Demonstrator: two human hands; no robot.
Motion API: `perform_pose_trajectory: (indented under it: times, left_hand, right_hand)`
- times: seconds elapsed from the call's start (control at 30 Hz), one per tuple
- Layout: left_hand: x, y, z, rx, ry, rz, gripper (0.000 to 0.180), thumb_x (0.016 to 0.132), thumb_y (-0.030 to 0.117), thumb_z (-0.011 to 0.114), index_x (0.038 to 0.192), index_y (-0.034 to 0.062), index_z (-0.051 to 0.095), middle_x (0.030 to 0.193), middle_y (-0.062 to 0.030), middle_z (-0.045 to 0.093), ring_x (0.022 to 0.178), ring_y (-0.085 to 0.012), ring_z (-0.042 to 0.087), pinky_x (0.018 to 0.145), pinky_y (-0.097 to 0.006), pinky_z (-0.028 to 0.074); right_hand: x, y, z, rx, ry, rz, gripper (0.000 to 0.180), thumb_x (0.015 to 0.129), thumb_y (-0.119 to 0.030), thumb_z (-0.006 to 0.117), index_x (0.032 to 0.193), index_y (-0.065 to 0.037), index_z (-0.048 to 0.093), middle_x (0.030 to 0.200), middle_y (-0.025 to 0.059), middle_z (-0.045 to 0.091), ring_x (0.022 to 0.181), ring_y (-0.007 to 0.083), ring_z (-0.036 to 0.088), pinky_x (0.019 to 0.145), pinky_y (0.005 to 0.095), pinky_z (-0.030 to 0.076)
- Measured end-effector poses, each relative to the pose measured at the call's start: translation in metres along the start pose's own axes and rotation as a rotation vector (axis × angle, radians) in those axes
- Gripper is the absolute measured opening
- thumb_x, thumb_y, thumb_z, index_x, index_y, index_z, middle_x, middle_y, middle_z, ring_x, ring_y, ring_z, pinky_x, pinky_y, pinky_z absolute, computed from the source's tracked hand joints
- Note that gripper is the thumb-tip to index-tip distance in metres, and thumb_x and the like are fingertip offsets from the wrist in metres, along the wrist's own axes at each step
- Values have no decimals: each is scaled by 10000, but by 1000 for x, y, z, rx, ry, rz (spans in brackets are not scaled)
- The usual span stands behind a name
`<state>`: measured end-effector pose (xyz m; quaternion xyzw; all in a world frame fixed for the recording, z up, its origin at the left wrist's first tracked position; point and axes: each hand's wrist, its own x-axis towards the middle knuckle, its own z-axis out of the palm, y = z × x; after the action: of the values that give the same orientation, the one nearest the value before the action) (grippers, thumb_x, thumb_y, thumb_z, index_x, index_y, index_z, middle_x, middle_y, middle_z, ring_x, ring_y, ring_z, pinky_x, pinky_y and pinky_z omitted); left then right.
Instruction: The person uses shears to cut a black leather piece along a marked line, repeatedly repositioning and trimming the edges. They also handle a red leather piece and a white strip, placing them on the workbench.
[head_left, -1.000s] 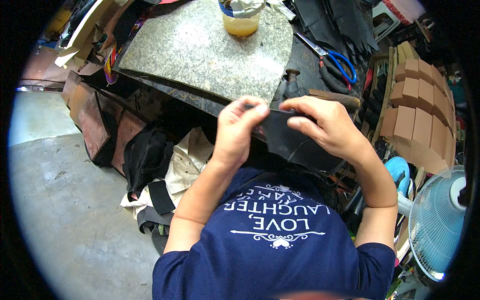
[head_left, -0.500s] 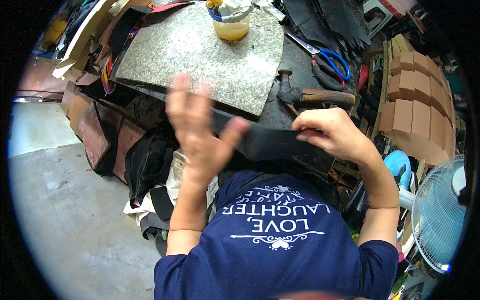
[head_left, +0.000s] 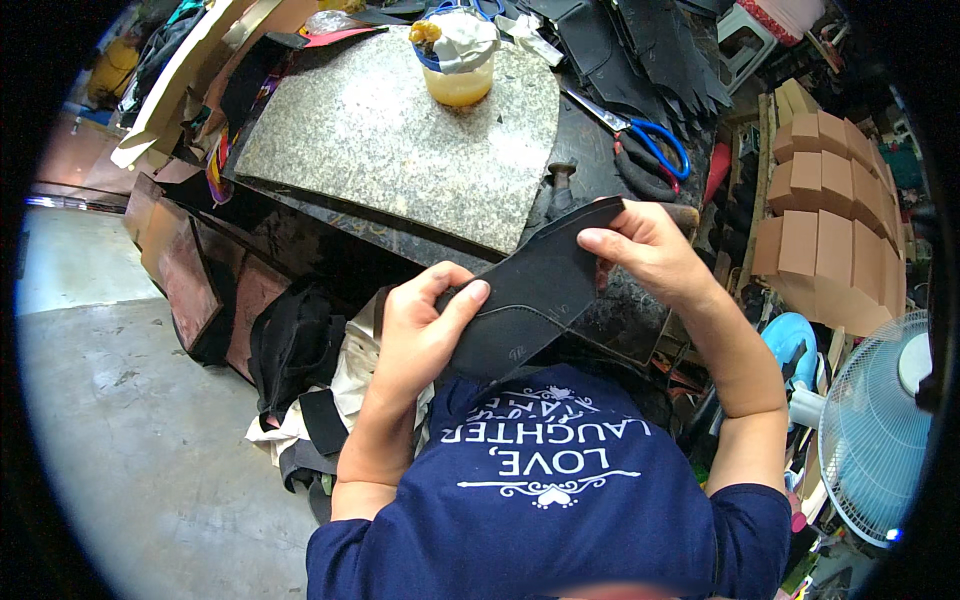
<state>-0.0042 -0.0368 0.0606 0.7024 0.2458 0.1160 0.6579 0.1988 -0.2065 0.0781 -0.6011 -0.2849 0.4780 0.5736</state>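
Between my two hands is a black leather piece (head_left: 530, 290), shaped like a shoe upper, with a stitched seam and faint marks on its face. My left hand (head_left: 425, 315) pinches its left end, thumb on top and fingers curled behind. At the upper right end my right hand (head_left: 645, 250) grips it between thumb and fingers. The piece is held tilted above my lap, in front of the bench edge. Just beyond it lies a hammer (head_left: 563, 185), its handle largely hidden by the piece and my right hand.
A speckled stone slab (head_left: 370, 140) lies on the bench, with a tub of yellowish glue (head_left: 460, 85) on it. Blue-handled scissors (head_left: 655, 140) and black leather sheets (head_left: 620, 60) are at the right. Stacked brown boxes (head_left: 830, 220) and a fan (head_left: 880, 430) stand further right.
My left hand, earlier raised, blurred and spread, has come down and closed on the leather piece. My right hand has lifted its end, and the piece now shows its stitched face.
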Motion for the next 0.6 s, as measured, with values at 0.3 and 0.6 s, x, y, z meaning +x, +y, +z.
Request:
perform_pose_trajectory:
  times: [0.3,0.6]
  left_hand:
    - [21,-6,25,-38,48,196,184,860,-2,684,1039,-23,645,906,-34,676,807,-63,610,737,-204,494]
    - [21,-9,32,13,59,397,112,846,-14,697,950,-10,656,845,-19,659,752,-60,598,692,-202,485]
  right_hand:
    - [15,25,15,112,62,105,255,934,-286,639,837,-51,627,662,-15,615,557,57,572,507,201,447]
    - [27,25,23,295,103,77,147,933,-219,620,924,-74,647,769,-28,635,647,41,574,578,204,461]
